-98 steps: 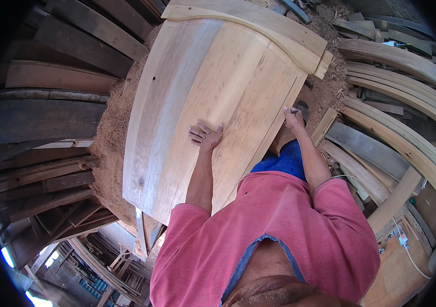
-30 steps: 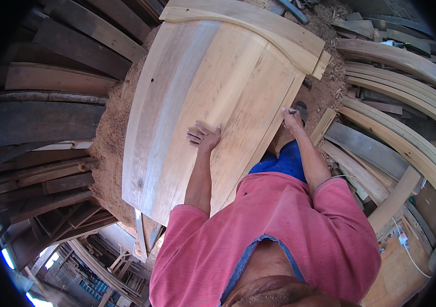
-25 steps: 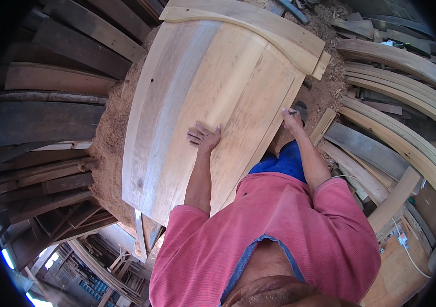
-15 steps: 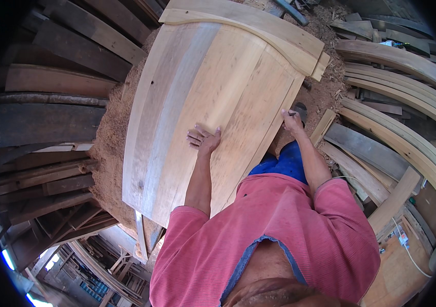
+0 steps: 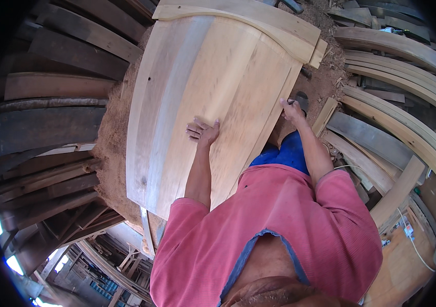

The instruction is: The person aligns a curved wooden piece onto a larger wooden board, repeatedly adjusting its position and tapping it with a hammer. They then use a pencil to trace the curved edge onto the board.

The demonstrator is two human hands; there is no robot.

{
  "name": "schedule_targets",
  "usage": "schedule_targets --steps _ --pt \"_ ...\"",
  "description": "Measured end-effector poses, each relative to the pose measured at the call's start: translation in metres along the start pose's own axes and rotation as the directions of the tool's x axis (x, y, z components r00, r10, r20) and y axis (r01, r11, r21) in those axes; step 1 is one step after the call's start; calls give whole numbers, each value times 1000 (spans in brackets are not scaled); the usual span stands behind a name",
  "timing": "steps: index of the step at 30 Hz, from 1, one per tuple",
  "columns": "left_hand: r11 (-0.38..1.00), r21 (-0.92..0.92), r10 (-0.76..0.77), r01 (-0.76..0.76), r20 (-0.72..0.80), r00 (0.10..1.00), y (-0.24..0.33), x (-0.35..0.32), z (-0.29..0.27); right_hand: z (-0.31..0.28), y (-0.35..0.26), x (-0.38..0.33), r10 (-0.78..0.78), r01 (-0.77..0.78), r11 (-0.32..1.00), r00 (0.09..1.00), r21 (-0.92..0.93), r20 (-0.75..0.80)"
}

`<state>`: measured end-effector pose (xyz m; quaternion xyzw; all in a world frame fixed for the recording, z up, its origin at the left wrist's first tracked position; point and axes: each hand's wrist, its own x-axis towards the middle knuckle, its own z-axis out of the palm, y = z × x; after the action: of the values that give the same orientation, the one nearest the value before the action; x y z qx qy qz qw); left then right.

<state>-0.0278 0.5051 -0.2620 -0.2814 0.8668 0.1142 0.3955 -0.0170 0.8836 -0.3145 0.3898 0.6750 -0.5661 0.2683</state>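
A wide wooden panel (image 5: 228,87) made of joined boards lies in front of me, pale with a greyish stripe on its left. A curved wooden trim piece (image 5: 243,23) runs across its far end. My left hand (image 5: 203,132) is over the middle of the panel, fingers spread, holding nothing. I cannot tell whether its palm touches the wood. At the panel's right edge, my right hand (image 5: 292,110) is closed with the thumb up. A small dark bit shows at its fingers, too small to name.
Sawdust (image 5: 109,148) heaps along the panel's left side. Dark planks (image 5: 44,125) are stacked on the left, and curved boards (image 5: 402,112) pile up on the right. A white cable (image 5: 416,250) hangs at lower right. Beyond the panel lies a dark tool or bar (image 5: 292,6).
My right hand has moved slightly up along the panel's edge. The left hand stays spread over the middle. The whole view has shifted a little.
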Motion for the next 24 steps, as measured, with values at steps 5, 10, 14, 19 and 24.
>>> schedule_targets --steps 5,10,14,19,24 --pt "1000 1 -10 10 -45 999 -4 7 7 -1 14 -7 -109 108 994 993 -34 -33" --pt "999 38 -1 4 -78 997 -9 13 12 -9 67 1 -174 168 984 978 -62 -118" --pt "997 73 4 1 -61 998 -1 6 10 -28 126 -2 -375 286 901 892 -325 -253" --pt "993 114 -20 33 -117 993 -10 14 12 -53 137 -10 -242 87 894 919 -439 -312" --pt "997 75 -14 20 -87 996 -9 15 11 -75 104 -7 -74 -58 938 930 -343 -359"
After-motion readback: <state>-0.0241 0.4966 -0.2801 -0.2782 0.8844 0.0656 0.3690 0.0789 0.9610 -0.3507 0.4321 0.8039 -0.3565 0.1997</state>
